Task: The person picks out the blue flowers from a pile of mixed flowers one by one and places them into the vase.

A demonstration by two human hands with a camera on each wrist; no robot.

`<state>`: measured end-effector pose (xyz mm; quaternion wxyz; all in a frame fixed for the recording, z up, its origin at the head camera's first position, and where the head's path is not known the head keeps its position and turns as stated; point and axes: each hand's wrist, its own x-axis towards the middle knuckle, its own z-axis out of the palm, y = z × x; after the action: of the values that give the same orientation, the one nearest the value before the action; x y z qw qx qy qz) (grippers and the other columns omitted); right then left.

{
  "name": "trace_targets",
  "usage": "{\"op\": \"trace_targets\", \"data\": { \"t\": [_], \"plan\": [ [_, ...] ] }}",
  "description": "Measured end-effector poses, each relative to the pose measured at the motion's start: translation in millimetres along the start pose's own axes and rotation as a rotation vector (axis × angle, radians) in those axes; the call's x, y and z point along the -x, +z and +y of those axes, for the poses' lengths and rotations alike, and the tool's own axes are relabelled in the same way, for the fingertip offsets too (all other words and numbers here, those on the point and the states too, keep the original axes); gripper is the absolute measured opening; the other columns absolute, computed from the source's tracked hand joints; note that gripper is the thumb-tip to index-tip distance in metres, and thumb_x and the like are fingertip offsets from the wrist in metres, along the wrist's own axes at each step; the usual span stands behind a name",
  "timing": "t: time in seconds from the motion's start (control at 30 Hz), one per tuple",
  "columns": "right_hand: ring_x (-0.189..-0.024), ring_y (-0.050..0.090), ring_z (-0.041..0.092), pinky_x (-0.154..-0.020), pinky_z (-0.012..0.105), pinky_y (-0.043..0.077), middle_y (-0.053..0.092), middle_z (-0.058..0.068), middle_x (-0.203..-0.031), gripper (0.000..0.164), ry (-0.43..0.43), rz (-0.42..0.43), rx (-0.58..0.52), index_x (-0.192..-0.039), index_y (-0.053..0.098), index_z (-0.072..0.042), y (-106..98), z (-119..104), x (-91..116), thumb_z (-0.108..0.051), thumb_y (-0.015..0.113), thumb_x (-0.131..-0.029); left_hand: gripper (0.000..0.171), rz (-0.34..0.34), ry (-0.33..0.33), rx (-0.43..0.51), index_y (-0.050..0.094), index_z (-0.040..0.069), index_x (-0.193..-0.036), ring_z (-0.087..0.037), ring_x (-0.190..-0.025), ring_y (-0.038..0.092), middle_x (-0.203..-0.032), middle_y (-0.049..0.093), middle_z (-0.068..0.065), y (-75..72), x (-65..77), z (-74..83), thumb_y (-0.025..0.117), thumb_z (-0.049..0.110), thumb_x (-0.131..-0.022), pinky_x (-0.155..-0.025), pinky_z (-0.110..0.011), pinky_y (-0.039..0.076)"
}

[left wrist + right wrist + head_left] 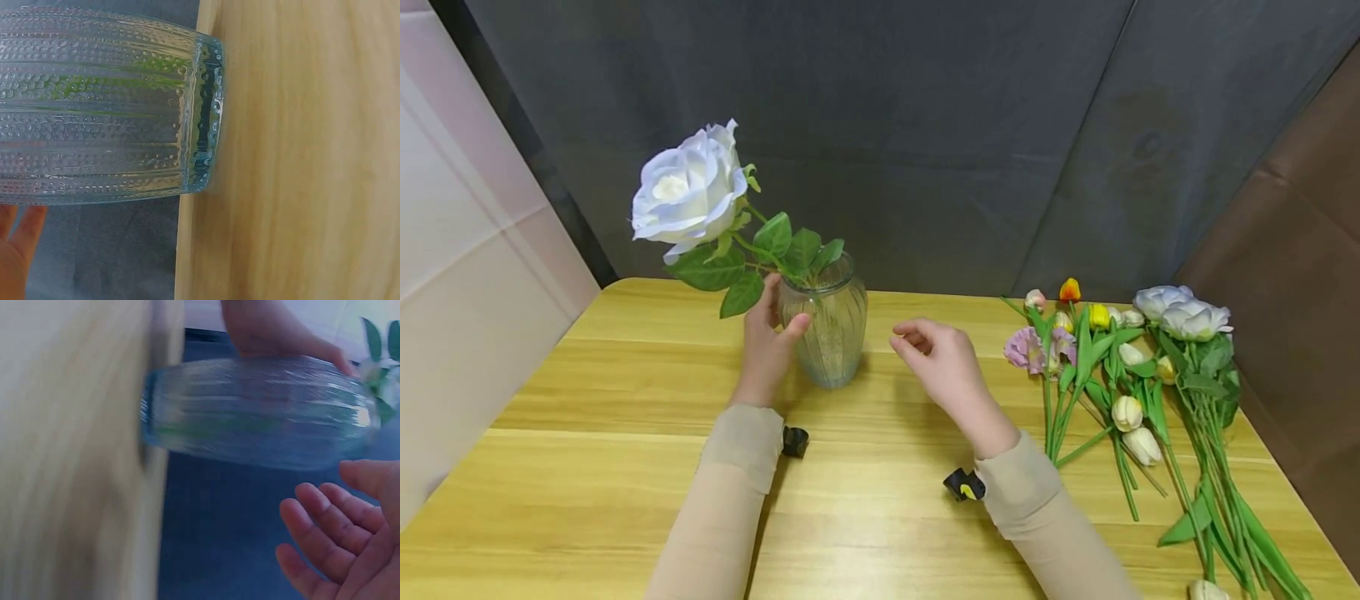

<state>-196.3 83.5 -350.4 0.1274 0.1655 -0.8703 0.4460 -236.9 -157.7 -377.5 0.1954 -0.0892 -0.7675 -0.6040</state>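
Note:
A ribbed clear glass vase (831, 337) stands upright on the table. One white rose (688, 187) leans out of its mouth to the left, its green leaves over the rim. My left hand (767, 333) grips the vase's upper left side, thumb across the front and fingers behind. In the left wrist view, the textured glass (112, 106) shows a green stem inside. To the right of the vase, apart from it, my right hand (947, 362) hovers with loosely bent fingers. The right wrist view shows nothing in that hand (350, 537).
On the right of the wooden table (865, 517) lie several tulips (1127, 412), pinkish-purple flowers (1026, 350) and more white roses (1195, 317), stems toward the front. A dark cloth (880, 150) hangs behind the table's back edge.

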Motion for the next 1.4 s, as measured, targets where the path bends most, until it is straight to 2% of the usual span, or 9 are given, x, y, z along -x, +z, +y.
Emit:
{"op": "trace_targets", "data": {
  "t": [0.13, 0.3, 0.47, 0.7, 0.83, 0.97, 1.07, 1.3, 1.4],
  "plan": [
    [-0.066, 0.057, 0.012, -0.060, 0.031, 0.048, 0.066, -0.004, -0.078, 0.016, 0.026, 0.027, 0.046, -0.101, 0.073, -0.010, -24.1, -3.8, 10.3, -0.021, 0.065, -0.093, 0.100, 0.009, 0.041, 0.019, 0.027, -0.004, -0.147, -0.036, -0.134, 0.034, -0.148, 0.033, -0.022, 0.2, -0.3, -2.2, 0.066, 0.058, -0.079, -0.107, -0.051, 0.028],
    [-0.063, 0.057, 0.013, -0.057, 0.033, 0.046, 0.066, -0.003, -0.076, 0.015, 0.018, 0.062, 0.085, -0.099, 0.073, -0.008, -49.4, -7.0, 20.4, -0.020, 0.066, -0.092, 0.099, 0.018, 0.044, 0.026, 0.029, -0.006, -0.146, -0.034, -0.130, 0.040, -0.144, 0.039, -0.024, -0.8, 0.1, 2.7, 0.068, 0.055, -0.079, -0.107, -0.049, 0.030],
    [-0.060, 0.056, 0.013, -0.056, 0.033, 0.044, 0.067, -0.002, -0.075, 0.014, 0.018, 0.082, 0.136, -0.098, 0.073, -0.007, -70.6, -4.5, 27.5, -0.018, 0.066, -0.092, 0.114, 0.013, 0.055, 0.044, 0.029, -0.006, -0.146, -0.034, -0.129, 0.041, -0.142, 0.041, -0.024, -0.1, -0.9, 1.3, 0.064, 0.072, -0.070, -0.106, -0.050, 0.030],
    [-0.067, 0.058, 0.017, -0.063, 0.035, 0.044, 0.067, 0.002, -0.079, 0.014, 0.078, 0.074, 0.243, -0.099, 0.072, -0.007, -99.3, 5.7, 39.1, -0.018, 0.065, -0.093, 0.121, -0.001, 0.037, 0.037, 0.025, -0.003, -0.149, -0.033, -0.136, 0.030, -0.150, 0.030, -0.021, 0.7, -2.0, 0.2, 0.061, 0.077, -0.065, -0.110, -0.047, 0.025],
    [-0.072, 0.059, 0.020, -0.062, 0.035, 0.045, 0.067, 0.004, -0.082, 0.019, 0.136, 0.061, 0.327, -0.103, 0.071, -0.006, -114.8, 12.8, 44.9, -0.020, 0.063, -0.093, 0.110, 0.002, 0.048, 0.047, 0.026, -0.004, -0.148, -0.033, -0.135, 0.033, -0.148, 0.033, -0.021, 1.4, -1.7, 1.8, 0.065, 0.067, -0.074, -0.110, -0.043, 0.026],
    [-0.072, 0.061, 0.023, -0.061, 0.037, 0.046, 0.068, 0.006, -0.084, 0.020, 0.170, 0.071, 0.402, -0.103, 0.071, -0.006, -131.2, 21.9, 50.1, -0.021, 0.063, -0.093, 0.081, 0.007, 0.049, 0.046, 0.028, -0.004, -0.147, -0.031, -0.130, 0.041, -0.144, 0.040, -0.021, 2.5, -0.7, 2.1, 0.069, 0.034, -0.089, -0.108, -0.041, 0.030],
    [-0.071, 0.061, 0.024, -0.059, 0.039, 0.045, 0.068, 0.008, -0.085, 0.022, 0.194, 0.072, 0.446, -0.101, 0.071, -0.005, -144.8, 29.4, 55.2, -0.024, 0.063, -0.093, 0.069, 0.008, 0.047, 0.044, 0.031, -0.004, -0.146, -0.028, -0.124, 0.046, -0.139, 0.046, -0.021, 3.4, -1.1, 1.6, 0.066, 0.011, -0.089, -0.106, -0.043, 0.033],
    [-0.076, 0.060, 0.031, -0.060, 0.044, 0.044, 0.068, 0.015, -0.092, 0.024, 0.314, 0.025, 0.543, -0.100, 0.069, -0.002, -180.0, 47.8, 66.2, -0.024, 0.062, -0.093, 0.073, 0.010, 0.073, 0.079, 0.034, -0.004, -0.145, -0.033, -0.119, 0.049, -0.134, 0.050, -0.022, 4.3, -0.6, -1.4, 0.070, 0.027, -0.089, -0.103, -0.050, 0.034],
    [-0.074, 0.059, 0.032, -0.060, 0.044, 0.043, 0.067, 0.016, -0.090, 0.028, 0.374, 0.015, 0.582, -0.099, 0.068, -0.001, -194.2, 54.9, 69.8, -0.027, 0.061, -0.093, 0.072, 0.021, 0.056, 0.071, 0.031, -0.003, -0.146, -0.031, -0.119, 0.048, -0.136, 0.049, -0.021, 4.5, 0.4, -1.5, 0.069, 0.022, -0.090, -0.104, -0.046, 0.035]
  ]
}}
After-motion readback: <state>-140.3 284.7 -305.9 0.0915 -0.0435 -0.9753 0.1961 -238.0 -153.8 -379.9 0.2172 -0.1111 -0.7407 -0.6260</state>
